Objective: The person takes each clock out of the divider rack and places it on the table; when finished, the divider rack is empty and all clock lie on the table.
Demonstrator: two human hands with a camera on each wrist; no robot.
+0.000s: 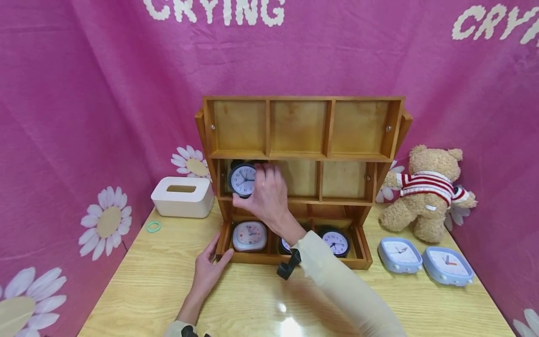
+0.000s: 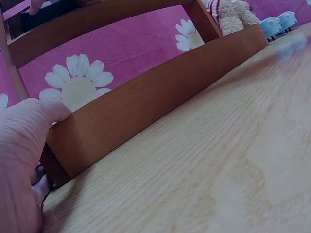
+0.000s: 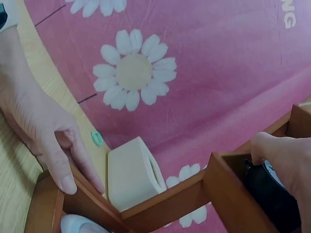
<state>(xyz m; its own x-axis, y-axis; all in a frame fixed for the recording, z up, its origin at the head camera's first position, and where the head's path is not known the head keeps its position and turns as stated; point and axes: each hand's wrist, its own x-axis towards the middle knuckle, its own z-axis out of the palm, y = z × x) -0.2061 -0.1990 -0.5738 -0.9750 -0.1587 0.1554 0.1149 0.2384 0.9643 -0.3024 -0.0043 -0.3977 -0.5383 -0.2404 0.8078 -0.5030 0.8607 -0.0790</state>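
Note:
My right hand (image 1: 269,192) grips a round black alarm clock (image 1: 243,180) at its right side, inside the left compartment of the middle tier of a wooden shelf (image 1: 299,156). The right wrist view shows the thumb at the edge of the clock's black case (image 3: 272,199). Down at the shelf's front left corner, my left hand (image 1: 209,267) holds the bottom tier, thumb over the front board (image 2: 121,111) and fingers along the outer side. A pale rounded alarm clock (image 1: 250,236) lies in the bottom left compartment, close to that hand.
Two black clocks stand in the bottom tier, the right one (image 1: 335,242) in plain sight, the other partly behind my forearm. Right of the shelf are a teddy bear (image 1: 429,192) and two blue clocks (image 1: 400,255). A white tissue box (image 1: 183,196) and green ring (image 1: 153,226) are left.

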